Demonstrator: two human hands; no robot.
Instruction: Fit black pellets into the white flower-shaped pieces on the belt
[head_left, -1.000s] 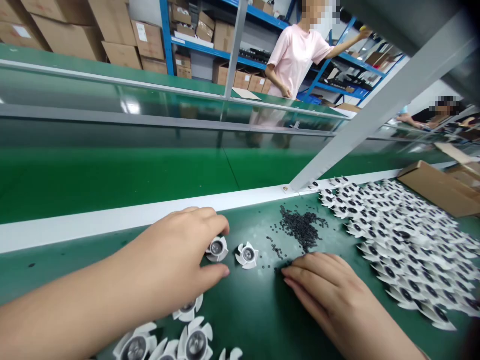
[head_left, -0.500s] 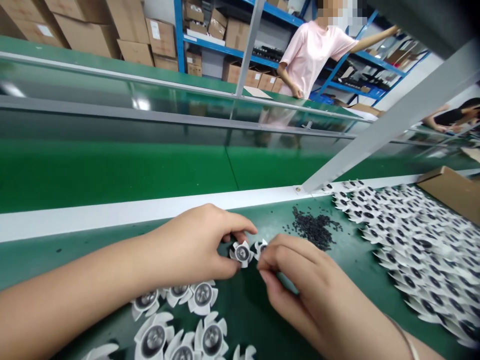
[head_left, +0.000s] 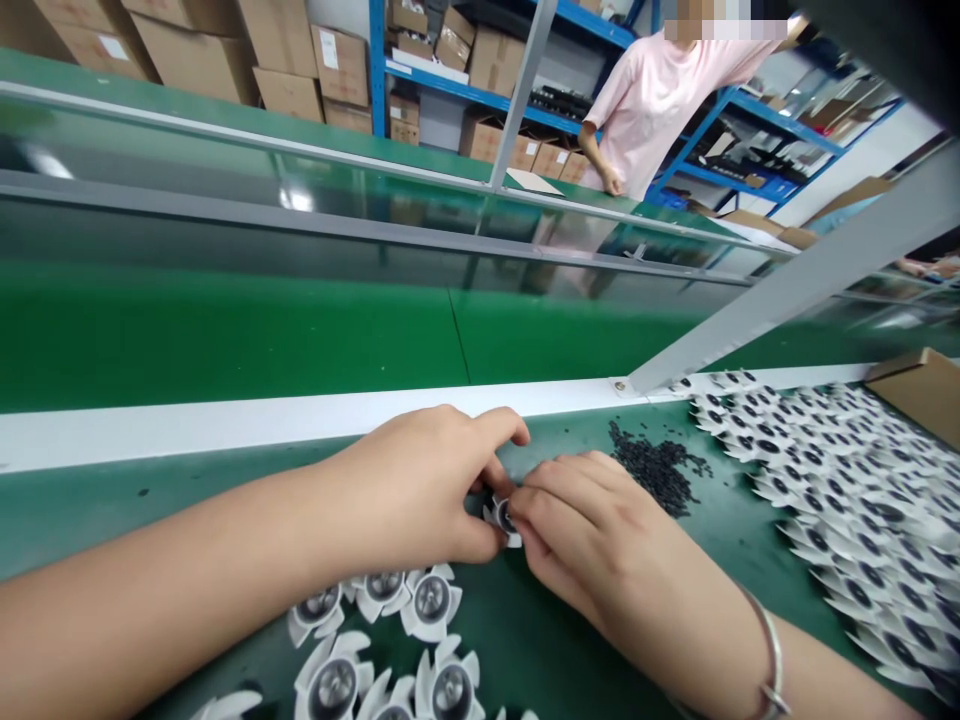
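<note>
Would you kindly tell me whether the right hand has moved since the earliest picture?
Yes; judged against the slanted post, the right hand has moved leftward, to the white fan wheel.

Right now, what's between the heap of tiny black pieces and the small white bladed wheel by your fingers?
In the head view, the person's bare right hand lies between the heap of tiny black pieces and the small white bladed wheel.

I'm holding a small white-bladed fan wheel (head_left: 500,516) in the left hand (head_left: 431,488), its grey hub facing upward; the right hand (head_left: 600,525) is partly covering it.
</note>
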